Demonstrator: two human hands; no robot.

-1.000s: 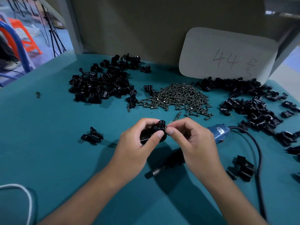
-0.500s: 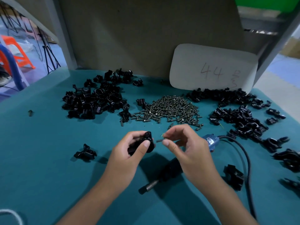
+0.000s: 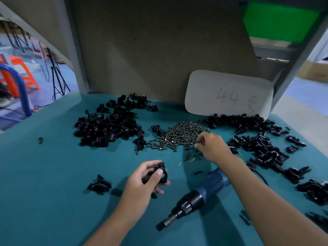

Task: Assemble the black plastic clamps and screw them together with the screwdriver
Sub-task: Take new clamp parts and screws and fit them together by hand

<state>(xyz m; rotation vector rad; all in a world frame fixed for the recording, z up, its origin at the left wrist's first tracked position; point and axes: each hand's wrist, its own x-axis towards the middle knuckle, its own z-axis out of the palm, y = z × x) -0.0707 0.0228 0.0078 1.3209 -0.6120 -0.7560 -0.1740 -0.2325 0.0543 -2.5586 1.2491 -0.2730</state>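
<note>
My left hand [image 3: 142, 187] grips a black plastic clamp [image 3: 160, 172] between thumb and fingers, just above the teal table. My right hand [image 3: 211, 147] reaches over the right edge of the pile of dark screws [image 3: 179, 136], with its curled fingertips pinching among them. The blue and black electric screwdriver [image 3: 200, 196] lies on the table under my right forearm, its bit pointing to the lower left.
Heaps of black clamp parts lie at the back left [image 3: 108, 126] and along the right [image 3: 259, 144]. One clamp piece [image 3: 99, 185] sits left of my left hand. A white card [image 3: 229, 95] marked 44 leans on the back panel. The screwdriver's cable [image 3: 260, 176] runs right.
My right hand left the clamp and moved forward to the screw pile. The left hand stayed holding the clamp. The view tilted upward.
</note>
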